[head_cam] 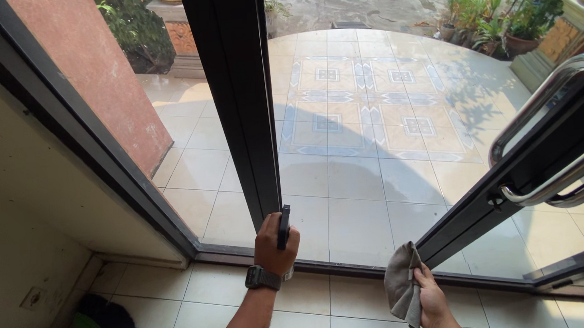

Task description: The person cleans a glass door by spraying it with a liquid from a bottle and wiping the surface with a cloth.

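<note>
Landmark: I take the dark metal door post [239, 100], upright at centre, as my reference.
Hands: I count two. My left hand [274, 246], with a dark wristwatch [262, 277] on its wrist, sits at the foot of the post; my right hand [432, 300] is lower and well to the right of it.
Left fingers: clamped around a slim black handle-like tool [283, 227], held upright just against the post's base; I cannot tell what kind of tool it is.
Right fingers: closed on one crumpled grey cloth [401, 283], which hangs beside the open dark-framed glass door [505, 173].
Door handles: I see two curved steel bar handles [535, 108] on that door, right of the post.
Around: cream floor tiles [354, 201] with blue patterned squares lie beyond the post; several potted green plants [491, 20] stand far right of it.
In the way: the post hides part of the left pane.
Corner: something dark and green [100, 320] lies on the floor, far left of the post.
</note>
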